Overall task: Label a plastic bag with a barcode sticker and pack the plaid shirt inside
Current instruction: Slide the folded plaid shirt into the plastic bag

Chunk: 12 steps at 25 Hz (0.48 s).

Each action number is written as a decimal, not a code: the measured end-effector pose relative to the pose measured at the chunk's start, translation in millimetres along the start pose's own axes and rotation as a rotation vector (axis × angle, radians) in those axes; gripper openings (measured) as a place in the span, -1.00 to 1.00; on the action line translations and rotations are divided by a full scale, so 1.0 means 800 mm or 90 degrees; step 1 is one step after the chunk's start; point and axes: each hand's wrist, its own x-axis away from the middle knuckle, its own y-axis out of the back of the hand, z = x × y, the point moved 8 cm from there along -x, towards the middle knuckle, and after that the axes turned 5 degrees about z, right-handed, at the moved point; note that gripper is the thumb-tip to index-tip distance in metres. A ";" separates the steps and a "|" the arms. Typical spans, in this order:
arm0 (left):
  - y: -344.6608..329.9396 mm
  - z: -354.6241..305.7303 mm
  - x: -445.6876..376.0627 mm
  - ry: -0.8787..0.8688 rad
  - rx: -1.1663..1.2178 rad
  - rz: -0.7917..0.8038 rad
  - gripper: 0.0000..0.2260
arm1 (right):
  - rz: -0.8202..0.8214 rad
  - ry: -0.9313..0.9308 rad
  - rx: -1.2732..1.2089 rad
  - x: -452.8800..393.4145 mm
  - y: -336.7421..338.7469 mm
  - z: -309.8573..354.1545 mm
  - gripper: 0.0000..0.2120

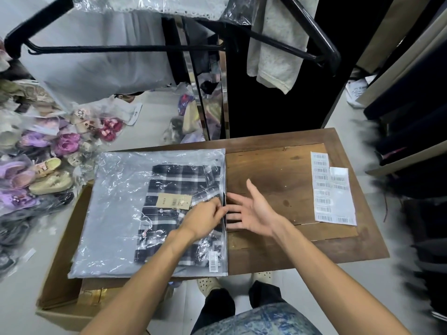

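A clear, crinkled plastic bag (pixel 116 213) lies flat over the left part of a dark brown wooden table (pixel 278 172), and its left side reaches out over an open brown cardboard box (pixel 58 269) that stands on the floor. Inside the bag, at its right half, is the folded black and white plaid shirt (pixel 169 189), with a tan paper price tag (pixel 173 201) on it. A small white barcode sticker (pixel 213 261) sits on the bag at its near right corner.

The left hand (pixel 205 220) rests on the bag over the shirt, and its fingers are curled and pinch the plastic at the right edge of the bag. The right hand (pixel 251 210) is just beside that edge, above the bare wood, with the palm turned up and to the left; its fingers are straight and spread wide, holding nothing, and the fingertips almost meet the bag edge.

On the far right part of the table lie two white sheets of barcode labels (pixel 332 189), side by side and well apart from the bag.

On the floor at the left is a heap of small shoes in plastic wraps (pixel 36 153), purple, beige and red. Behind the table, clothes hang on black hangers (pixel 121 47) from a metal rack
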 end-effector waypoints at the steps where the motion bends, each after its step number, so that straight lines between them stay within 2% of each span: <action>1: 0.000 0.002 0.000 0.002 -0.004 -0.001 -0.70 | 0.012 -0.013 0.000 -0.004 -0.005 0.000 -0.13; 6: 0.007 0.004 0.002 0.003 -0.045 -0.020 -0.70 | -0.014 0.020 -0.009 -0.003 0.004 0.021 -0.14; 12: 0.012 -0.005 0.011 -0.021 -0.162 -0.139 -0.69 | 0.145 -0.026 -0.115 -0.022 -0.011 0.016 -0.07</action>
